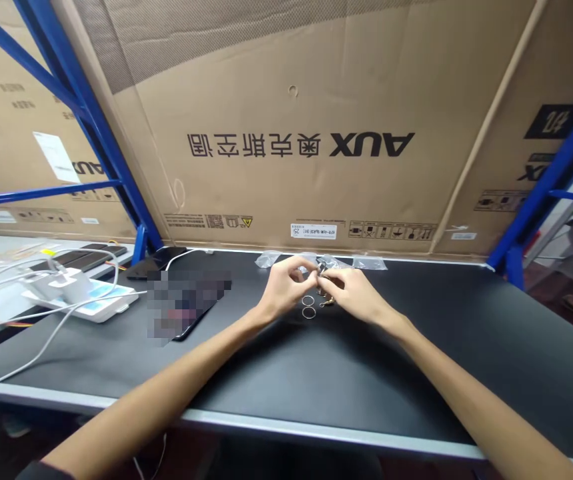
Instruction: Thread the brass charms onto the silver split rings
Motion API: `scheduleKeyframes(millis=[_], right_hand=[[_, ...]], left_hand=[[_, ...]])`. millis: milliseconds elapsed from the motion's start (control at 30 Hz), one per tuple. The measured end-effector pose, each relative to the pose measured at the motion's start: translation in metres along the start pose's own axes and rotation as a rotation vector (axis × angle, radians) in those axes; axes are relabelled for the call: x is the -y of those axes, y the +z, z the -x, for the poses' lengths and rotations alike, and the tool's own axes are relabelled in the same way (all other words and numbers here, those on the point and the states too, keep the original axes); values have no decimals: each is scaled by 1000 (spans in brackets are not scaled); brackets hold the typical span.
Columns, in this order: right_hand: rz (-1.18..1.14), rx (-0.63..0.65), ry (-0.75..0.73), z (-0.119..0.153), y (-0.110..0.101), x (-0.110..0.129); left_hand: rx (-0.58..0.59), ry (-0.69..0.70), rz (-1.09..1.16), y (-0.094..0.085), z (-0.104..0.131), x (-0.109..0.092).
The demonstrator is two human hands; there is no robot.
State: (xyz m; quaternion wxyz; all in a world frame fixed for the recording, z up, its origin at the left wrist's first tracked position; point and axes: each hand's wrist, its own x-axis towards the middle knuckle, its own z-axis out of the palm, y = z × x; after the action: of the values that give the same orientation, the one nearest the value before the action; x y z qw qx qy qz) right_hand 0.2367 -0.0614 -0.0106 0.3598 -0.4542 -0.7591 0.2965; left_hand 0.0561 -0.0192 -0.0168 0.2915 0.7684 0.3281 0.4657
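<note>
Head view: our left hand [286, 288] and right hand [360, 291] pinch a small metal piece [321, 267] between their fingertips, near two rings [309, 318]. We judge it light, stiff, slippery; we should grip opposite edges.

A small shiny metal piece [322, 267] is pinched between the left hand [286, 288] and right hand [359, 292], near two thin round rings [309, 318] lying flat beside gold-toned hardware [327, 304].

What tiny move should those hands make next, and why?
Perhaps the right hand should ease back slightly while the left hand steadies the small dark shiny piece: fingertips of both hands crowd around it, hiding part of it from this view.
</note>
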Motion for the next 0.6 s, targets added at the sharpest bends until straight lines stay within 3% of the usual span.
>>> scheduleKeyframes(millis=[167, 333, 467, 600], right_hand=[[-174, 102, 75, 0, -10, 2], [-314, 196, 76, 0, -19, -1], [-272, 152, 60, 0, -18, 0], [-114, 4, 28, -1, -11, -3]], left_hand=[[-45, 218, -167, 2, 4, 2], [-44, 285, -286, -4, 1, 13], [-59, 254, -328, -8, -2, 19], [-23, 188, -285, -4, -3, 14]])
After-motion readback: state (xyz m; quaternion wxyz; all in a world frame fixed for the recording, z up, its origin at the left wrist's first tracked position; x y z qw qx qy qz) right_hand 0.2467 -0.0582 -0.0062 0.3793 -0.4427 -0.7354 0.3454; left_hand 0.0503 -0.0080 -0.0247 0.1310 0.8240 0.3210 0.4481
